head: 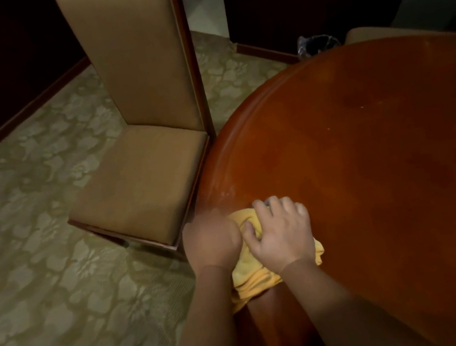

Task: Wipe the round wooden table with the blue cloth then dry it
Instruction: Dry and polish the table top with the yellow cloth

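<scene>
Just beside table [368, 148], tan chair [141, 170]

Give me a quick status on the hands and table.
Both hands, left hand and right hand, pressing yellow cloth at table edge. Chair close by.
</scene>
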